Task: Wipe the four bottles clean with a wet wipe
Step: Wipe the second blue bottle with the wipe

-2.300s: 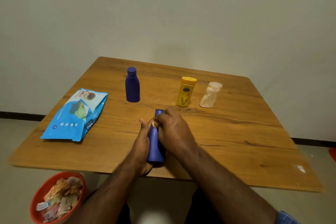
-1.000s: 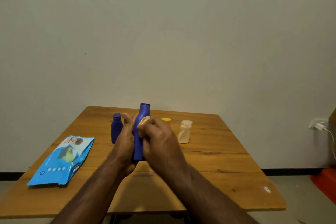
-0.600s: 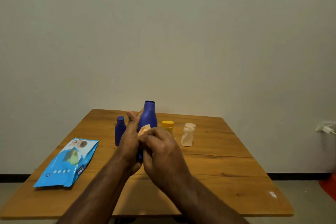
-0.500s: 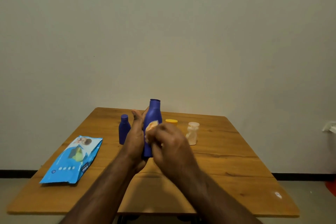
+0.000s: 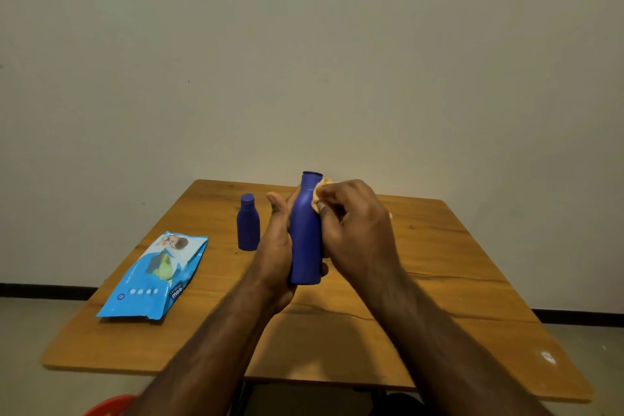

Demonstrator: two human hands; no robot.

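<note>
A tall blue bottle [image 5: 306,236] is held upright above the wooden table [image 5: 439,297], gripped from the left and behind by my left hand [image 5: 275,253]. My right hand [image 5: 351,223] presses a crumpled pale wet wipe [image 5: 320,191] against the bottle's neck on its right side. A small blue bottle [image 5: 249,223] with a cap stands on the table to the left. My right hand hides the yellow bottle and the pale bottle behind it.
A blue wet wipe pack [image 5: 155,275] lies on the table's left part. A red bin's rim [image 5: 108,407] shows below the table's near left edge. A plain wall rises behind the table.
My right hand has moved the wipe up from the bottle's middle to its neck. The camera view has shifted slightly, and the yellow and pale bottles are now covered by my right hand.
</note>
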